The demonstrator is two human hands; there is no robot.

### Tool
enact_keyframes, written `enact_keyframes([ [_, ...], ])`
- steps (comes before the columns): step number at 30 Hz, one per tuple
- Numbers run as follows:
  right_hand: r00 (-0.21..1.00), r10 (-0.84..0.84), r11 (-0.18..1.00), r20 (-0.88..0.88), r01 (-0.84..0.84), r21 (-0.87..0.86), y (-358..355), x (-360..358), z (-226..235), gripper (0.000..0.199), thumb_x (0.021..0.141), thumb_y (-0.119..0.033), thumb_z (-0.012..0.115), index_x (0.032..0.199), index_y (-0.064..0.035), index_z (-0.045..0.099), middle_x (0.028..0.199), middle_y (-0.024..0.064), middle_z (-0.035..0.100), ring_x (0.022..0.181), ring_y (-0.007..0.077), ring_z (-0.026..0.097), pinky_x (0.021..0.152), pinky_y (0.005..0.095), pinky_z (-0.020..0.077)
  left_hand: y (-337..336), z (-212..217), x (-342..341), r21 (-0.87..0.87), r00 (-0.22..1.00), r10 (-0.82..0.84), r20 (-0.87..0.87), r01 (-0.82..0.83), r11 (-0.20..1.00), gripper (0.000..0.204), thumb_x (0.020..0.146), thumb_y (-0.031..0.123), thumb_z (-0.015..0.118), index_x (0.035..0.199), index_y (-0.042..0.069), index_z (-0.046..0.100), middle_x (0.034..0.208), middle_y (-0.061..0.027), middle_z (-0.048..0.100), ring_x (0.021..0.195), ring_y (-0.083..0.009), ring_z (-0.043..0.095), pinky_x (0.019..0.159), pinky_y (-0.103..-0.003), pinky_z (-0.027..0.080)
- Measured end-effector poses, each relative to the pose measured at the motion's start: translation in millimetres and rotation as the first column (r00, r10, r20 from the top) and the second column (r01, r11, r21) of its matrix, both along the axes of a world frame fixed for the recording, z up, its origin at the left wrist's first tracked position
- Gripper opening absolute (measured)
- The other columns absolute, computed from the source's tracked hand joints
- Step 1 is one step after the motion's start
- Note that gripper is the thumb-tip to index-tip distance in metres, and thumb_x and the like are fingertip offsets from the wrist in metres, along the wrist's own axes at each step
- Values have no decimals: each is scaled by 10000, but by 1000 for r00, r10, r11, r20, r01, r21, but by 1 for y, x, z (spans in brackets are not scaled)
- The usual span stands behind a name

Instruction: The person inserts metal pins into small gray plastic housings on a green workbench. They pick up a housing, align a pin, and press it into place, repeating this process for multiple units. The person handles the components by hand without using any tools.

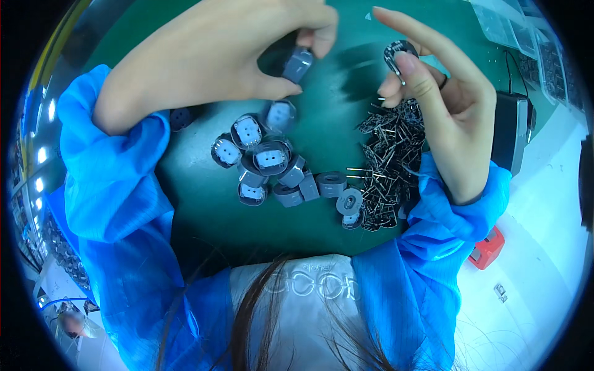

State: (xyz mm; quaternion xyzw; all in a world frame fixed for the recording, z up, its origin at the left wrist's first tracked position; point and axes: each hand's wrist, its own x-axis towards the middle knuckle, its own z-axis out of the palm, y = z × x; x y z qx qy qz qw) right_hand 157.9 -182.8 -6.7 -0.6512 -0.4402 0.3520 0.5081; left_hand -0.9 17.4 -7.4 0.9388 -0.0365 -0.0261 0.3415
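My left hand (pixel 232 52) reaches in over the green mat from the upper left. Between its thumb and fingers it grips a small grey plastic housing (pixel 299 64). At the upper right, my right hand (pixel 450 102) pinches a curved black circuit board (pixel 396 54) between thumb and fingers, its index finger stretched out. Below the left hand lies a loose cluster of grey round housings (pixel 271 158), several showing pale inner faces with two dark holes. Under the right hand is a heap of black circuit boards with thin metal pins (pixel 388 167).
The green mat (pixel 210 216) covers the work surface. A dark box-shaped device with a cable (pixel 508 133) stands to the right, near clear plastic bins (pixel 526 37). A red object (pixel 487 248) sits on the white surface (pixel 532 290) beyond my right sleeve.
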Motion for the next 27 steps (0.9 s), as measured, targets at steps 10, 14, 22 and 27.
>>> enact_keyframes([
  [10, 980, 198, 980, 16, -197, -41, 5, 5, -5, 229, 990, 66, 593, 1195, 93, 691, 1185, 144, 656, 1151, 257, 693, 982, 328, 552, -18, 24, -6, -97, 976, 210, 54, -205, 974, 260, 793, 128, 890, 965, 34, 718, 1000, -73, 652, 766, -169, 669, 608, -255, 562],
  [14, 991, 113, 991, -72, -118, -56, 1, 0, -1, 241, 977, 58, 626, 1209, 87, 684, 1234, 152, 671, 1116, 228, 695, 979, 326, 551, -22, 17, -2, -42, 973, 222, 68, -220, 975, 243, 792, 114, 888, 954, 23, 731, 967, -64, 702, 716, -141, 657, 615, -258, 552],
  [22, 994, 102, 994, -38, -101, 39, 0, -4, -4, 206, 922, 19, 731, 1125, 49, 740, 1203, 127, 687, 1050, 160, 668, 910, 265, 530, -26, 2, -3, -260, 947, 318, 56, -293, 920, 232, 749, 20, 889, 874, 36, 695, 951, -39, 671, 731, -91, 547, 615, -229, 429],
  [27, 956, 24, 971, 292, -92, 220, 2, 13, -22, 152, 955, -47, 720, 1076, 43, 741, 1101, 96, 682, 863, 106, 604, 779, 237, 481, -20, -17, -13, -340, 920, 367, 135, -305, 890, 263, 728, -15, 885, 859, 37, 664, 924, -18, 609, 777, -83, 540, 644, -227, 428],
])
